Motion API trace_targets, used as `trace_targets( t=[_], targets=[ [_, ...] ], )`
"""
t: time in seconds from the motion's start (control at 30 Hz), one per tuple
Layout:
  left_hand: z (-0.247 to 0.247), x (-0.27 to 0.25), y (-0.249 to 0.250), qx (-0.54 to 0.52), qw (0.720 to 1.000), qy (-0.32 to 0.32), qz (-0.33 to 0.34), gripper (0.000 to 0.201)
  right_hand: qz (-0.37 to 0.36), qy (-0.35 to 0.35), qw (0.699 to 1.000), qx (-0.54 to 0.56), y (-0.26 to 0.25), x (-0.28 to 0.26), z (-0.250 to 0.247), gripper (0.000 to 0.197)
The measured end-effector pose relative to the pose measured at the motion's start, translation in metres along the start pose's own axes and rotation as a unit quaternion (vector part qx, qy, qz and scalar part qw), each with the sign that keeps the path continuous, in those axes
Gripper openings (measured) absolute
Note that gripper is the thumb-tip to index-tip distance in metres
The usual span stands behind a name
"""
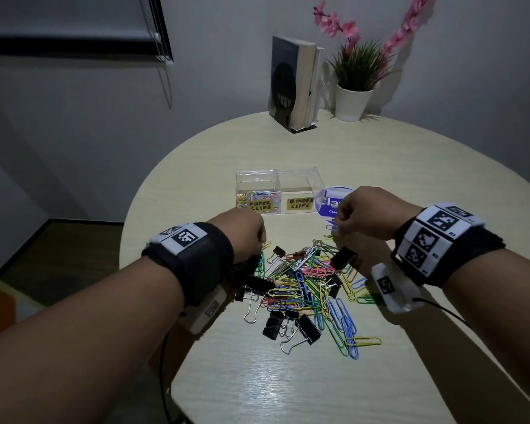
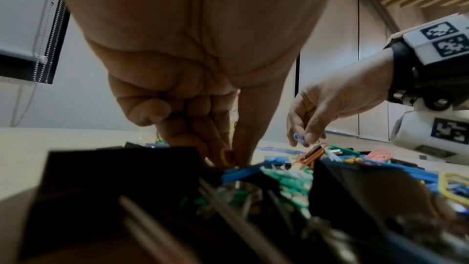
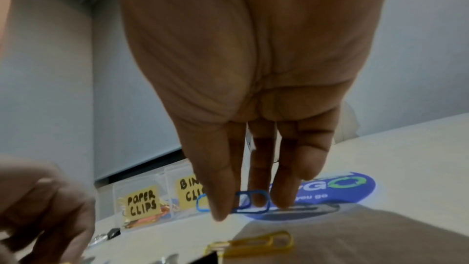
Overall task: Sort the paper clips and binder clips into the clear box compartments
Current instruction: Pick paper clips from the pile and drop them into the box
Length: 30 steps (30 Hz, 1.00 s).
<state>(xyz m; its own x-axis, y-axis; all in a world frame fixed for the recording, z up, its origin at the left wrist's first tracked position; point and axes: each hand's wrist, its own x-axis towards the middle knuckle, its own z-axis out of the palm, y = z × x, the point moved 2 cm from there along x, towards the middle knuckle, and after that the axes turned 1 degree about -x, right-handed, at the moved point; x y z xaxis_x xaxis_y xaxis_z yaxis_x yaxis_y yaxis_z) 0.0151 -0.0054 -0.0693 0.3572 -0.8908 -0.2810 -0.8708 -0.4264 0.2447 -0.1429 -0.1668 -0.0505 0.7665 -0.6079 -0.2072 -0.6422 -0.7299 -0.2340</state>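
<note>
1. The right hand (image 3: 253, 87) pinches a blue paper clip (image 3: 243, 204) at its fingertips, above the table (image 1: 380, 185).
2. The left hand (image 2: 193, 71) pinches a yellow paper clip (image 2: 224, 156) at the pile (image 1: 306, 286).
3. The clear box (image 1: 276, 191) stands just beyond.

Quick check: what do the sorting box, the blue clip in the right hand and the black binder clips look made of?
Clear box: likely hard acrylic or plastic, glossy, see-through walls.
Blue paper clip: seemingly coated wire, matte colour over a thin bent loop.
Black binder clips: probably painted sheet metal with bare silvery wire handles.
</note>
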Motion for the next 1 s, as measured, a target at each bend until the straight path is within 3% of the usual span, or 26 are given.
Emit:
trace_targets(
  t=[0.1,0.23,0.47,0.77,1.0],
  targets=[
    [-0.005,-0.002,-0.003,-0.019,0.999,0.031,-0.009,0.018,-0.013,-0.031,0.999,-0.033,-0.003,0.001,0.008,0.013],
    [0.0,-0.008,-0.006,0.005,1.0,-0.007,-0.03,0.026,-0.011,-0.033,0.999,-0.015,-0.001,0.005,0.017,0.025],
    [0.005,-0.003,0.002,0.005,0.998,-0.038,-0.047,0.023,0.012,-0.048,0.999,0.02,0.001,0.004,0.018,0.01],
    [0.006,-0.005,0.008,0.013,1.0,0.004,-0.023,0.023,0.018,-0.026,0.998,0.05,0.003,0.005,0.019,0.02],
    [0.011,-0.001,0.011,0.024,0.999,-0.022,-0.033,0.023,0.028,-0.024,0.998,0.054,0.004,0.005,0.02,0.023]
  ],
)
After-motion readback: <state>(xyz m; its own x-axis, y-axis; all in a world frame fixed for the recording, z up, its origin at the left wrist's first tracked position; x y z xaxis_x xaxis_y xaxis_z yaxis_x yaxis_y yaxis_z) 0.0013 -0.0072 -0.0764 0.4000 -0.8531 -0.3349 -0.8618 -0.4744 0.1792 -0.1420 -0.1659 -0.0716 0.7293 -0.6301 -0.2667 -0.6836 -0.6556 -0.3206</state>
